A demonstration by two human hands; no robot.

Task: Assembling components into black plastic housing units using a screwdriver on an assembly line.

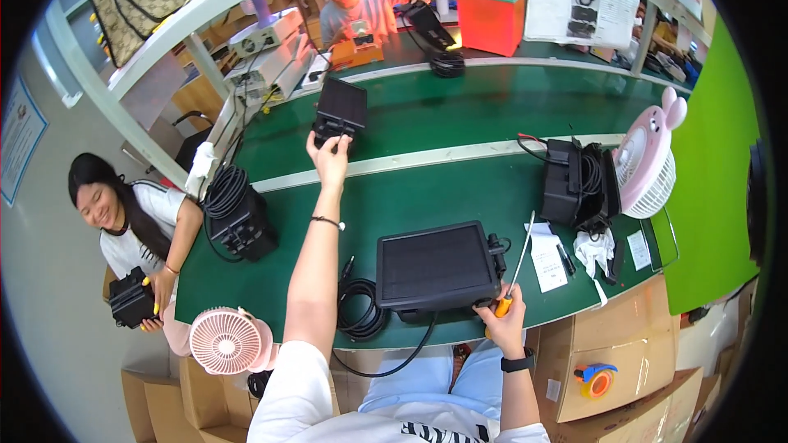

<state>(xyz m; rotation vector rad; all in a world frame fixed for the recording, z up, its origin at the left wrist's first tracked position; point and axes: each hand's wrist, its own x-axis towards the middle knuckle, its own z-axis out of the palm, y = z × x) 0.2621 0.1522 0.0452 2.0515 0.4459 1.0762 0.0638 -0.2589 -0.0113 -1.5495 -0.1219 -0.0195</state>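
My left hand (331, 158) is stretched far over the bench, its fingers closed on the near edge of a black box with a dark panel on top (341, 104). In my right hand (506, 320) is a screwdriver (515, 269) with an orange handle, its long shaft pointing up and away. The fingers of that hand are at the lower right corner of a second black panel-topped box (433, 267), lying panel up in front of me. A coiled black cable (359, 312) lies to the left of this box, and a loop of cable hangs over the front edge.
A cable-wrapped black box (242, 226) stands left, another black box (566, 184) right. Two pink fans (226, 343) (648, 160), a paper slip (546, 256) and a white cloth (594, 251) are nearby. One person holds a black box at left; another sits across the green bench (295, 271).
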